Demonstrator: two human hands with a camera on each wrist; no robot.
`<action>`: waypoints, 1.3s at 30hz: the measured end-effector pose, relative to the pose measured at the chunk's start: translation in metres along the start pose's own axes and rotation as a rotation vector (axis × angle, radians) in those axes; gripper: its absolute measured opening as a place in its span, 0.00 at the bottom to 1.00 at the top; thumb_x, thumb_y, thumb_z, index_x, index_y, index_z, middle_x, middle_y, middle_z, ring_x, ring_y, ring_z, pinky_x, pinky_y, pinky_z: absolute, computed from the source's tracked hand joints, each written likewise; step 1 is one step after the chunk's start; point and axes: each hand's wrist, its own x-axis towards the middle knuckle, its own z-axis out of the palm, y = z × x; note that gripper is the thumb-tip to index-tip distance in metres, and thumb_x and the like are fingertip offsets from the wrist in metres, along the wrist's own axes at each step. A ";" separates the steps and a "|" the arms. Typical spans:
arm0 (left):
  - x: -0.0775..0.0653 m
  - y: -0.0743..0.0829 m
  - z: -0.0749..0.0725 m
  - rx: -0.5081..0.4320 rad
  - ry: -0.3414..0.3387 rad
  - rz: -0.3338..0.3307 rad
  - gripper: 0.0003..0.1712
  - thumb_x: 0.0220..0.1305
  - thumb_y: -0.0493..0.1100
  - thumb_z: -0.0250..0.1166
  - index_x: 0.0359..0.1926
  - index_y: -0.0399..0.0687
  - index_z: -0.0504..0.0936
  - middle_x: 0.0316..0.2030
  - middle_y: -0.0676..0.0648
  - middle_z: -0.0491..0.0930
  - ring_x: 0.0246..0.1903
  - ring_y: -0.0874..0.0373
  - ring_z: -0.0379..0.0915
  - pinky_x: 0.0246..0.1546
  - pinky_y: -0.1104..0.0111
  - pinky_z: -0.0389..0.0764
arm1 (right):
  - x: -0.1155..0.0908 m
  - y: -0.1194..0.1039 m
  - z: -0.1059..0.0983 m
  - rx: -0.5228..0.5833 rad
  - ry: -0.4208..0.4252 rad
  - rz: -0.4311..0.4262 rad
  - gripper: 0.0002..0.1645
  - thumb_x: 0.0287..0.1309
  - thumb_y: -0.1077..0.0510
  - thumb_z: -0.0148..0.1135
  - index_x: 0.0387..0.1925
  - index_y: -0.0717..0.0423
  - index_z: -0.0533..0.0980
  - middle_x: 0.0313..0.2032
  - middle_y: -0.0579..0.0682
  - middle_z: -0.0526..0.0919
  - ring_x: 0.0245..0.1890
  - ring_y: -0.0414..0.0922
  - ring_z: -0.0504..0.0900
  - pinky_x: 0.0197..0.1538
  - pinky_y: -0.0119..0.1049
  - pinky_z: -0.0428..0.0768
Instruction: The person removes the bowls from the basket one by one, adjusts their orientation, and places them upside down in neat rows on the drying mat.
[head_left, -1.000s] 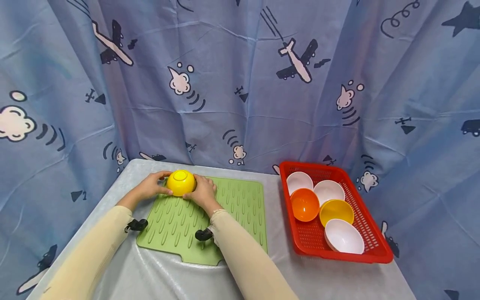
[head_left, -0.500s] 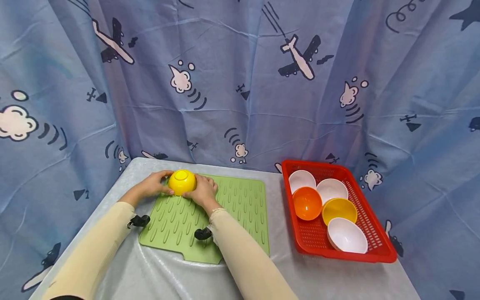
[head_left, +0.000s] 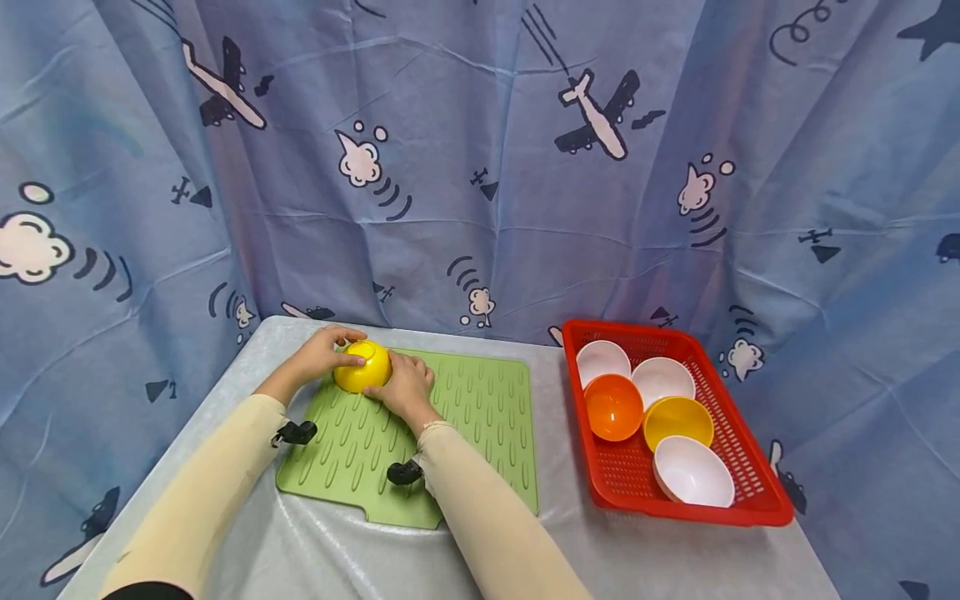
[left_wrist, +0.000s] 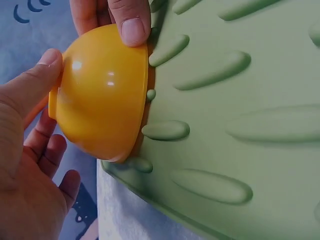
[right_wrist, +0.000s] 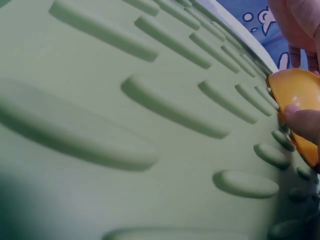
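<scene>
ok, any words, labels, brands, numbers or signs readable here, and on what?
None: no readable text in any of the three views.
The upturned yellow bowl, green mat and red basket show no lettering; the curtain carries only drawn planes, cloud shapes and similar figures.

Yellow bowl (left_wrist: 102, 92), green mat (head_left: 480, 417); plane-print curtain (head_left: 450, 167)

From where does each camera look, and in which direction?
Head: on the head, facing forward and down over green mat and red basket; left hand, right hand, sleeves show.
Left wrist: on that wrist, facing the overturned yellow bowl; both hands partly show.
Right wrist: on that wrist, facing across the mat; right thumb shows.
Wrist views share bowl and mat.
</scene>
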 end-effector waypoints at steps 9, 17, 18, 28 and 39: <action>-0.003 -0.003 0.004 0.065 0.013 -0.007 0.33 0.63 0.48 0.74 0.65 0.38 0.78 0.61 0.35 0.76 0.55 0.38 0.69 0.57 0.45 0.71 | -0.007 -0.001 -0.003 0.013 -0.008 -0.024 0.51 0.56 0.37 0.74 0.76 0.47 0.64 0.70 0.46 0.73 0.69 0.50 0.66 0.72 0.51 0.58; -0.004 -0.001 0.006 0.122 0.050 -0.007 0.29 0.60 0.47 0.76 0.61 0.42 0.83 0.53 0.39 0.79 0.49 0.43 0.69 0.52 0.52 0.69 | -0.018 0.007 -0.016 0.053 -0.013 -0.089 0.50 0.58 0.42 0.73 0.77 0.50 0.62 0.73 0.49 0.68 0.73 0.52 0.64 0.73 0.54 0.58; -0.003 -0.001 0.006 0.119 0.049 -0.009 0.29 0.60 0.47 0.76 0.61 0.42 0.83 0.52 0.39 0.79 0.49 0.43 0.69 0.52 0.53 0.69 | -0.019 0.007 -0.020 0.066 -0.004 -0.102 0.50 0.58 0.42 0.73 0.77 0.50 0.62 0.74 0.50 0.68 0.73 0.52 0.64 0.73 0.54 0.58; -0.004 -0.004 0.010 0.072 0.048 -0.059 0.30 0.61 0.49 0.76 0.62 0.44 0.82 0.56 0.38 0.79 0.50 0.42 0.69 0.52 0.51 0.71 | -0.043 -0.005 -0.080 0.201 0.033 -0.240 0.51 0.59 0.48 0.75 0.78 0.47 0.60 0.76 0.49 0.64 0.76 0.53 0.58 0.75 0.57 0.52; -0.005 -0.006 0.010 0.066 0.058 -0.084 0.31 0.61 0.52 0.76 0.63 0.47 0.81 0.57 0.39 0.77 0.51 0.43 0.68 0.50 0.51 0.68 | -0.077 0.001 -0.166 0.234 0.086 -0.414 0.50 0.58 0.50 0.76 0.77 0.47 0.62 0.75 0.48 0.65 0.76 0.51 0.59 0.76 0.59 0.51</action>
